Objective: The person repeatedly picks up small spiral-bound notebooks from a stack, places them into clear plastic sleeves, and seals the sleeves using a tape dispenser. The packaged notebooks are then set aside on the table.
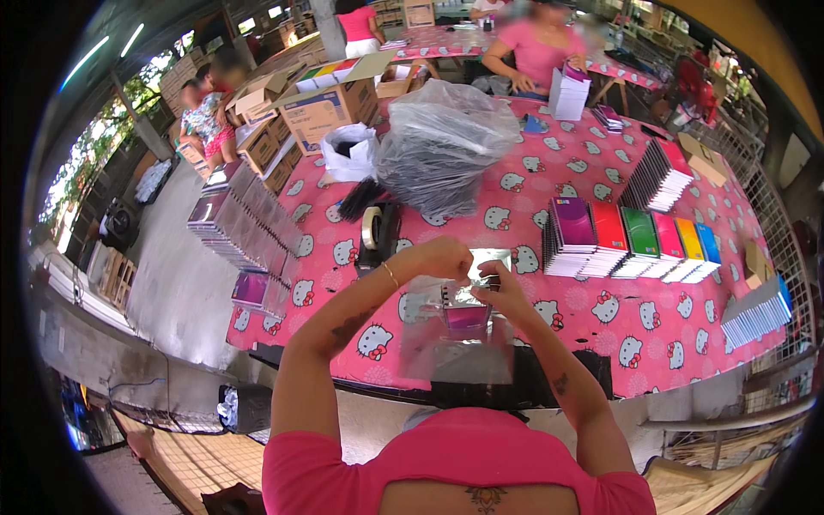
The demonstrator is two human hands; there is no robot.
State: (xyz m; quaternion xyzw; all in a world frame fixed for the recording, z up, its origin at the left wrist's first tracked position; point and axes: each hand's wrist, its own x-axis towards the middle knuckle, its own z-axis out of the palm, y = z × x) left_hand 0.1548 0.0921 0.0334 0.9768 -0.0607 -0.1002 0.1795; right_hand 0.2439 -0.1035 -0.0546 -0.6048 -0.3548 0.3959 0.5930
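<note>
A spiral notebook with a purple cover (466, 318) lies in front of me, with a clear plastic bag (457, 362) spread around it toward the table's near edge. Over the notebook's far end, my left hand (445, 259) is closed, its knuckles up. What its fingers hold, if anything, is hidden. My right hand (505, 290) curves in from the other side, thumb and forefinger apart at the shiny plastic. A black tape dispenser (378, 236) with a roll of tape stands beyond my left forearm.
Stacked wrapped notebooks (236, 215) line the left edge. Coloured notebook stacks (639, 245) stand on the right. A big bag of dark plastic-wrapped pieces (446, 146) lies ahead, near open cartons (330, 112). Across the pink table (575, 330), a person (541, 51) handles notebooks.
</note>
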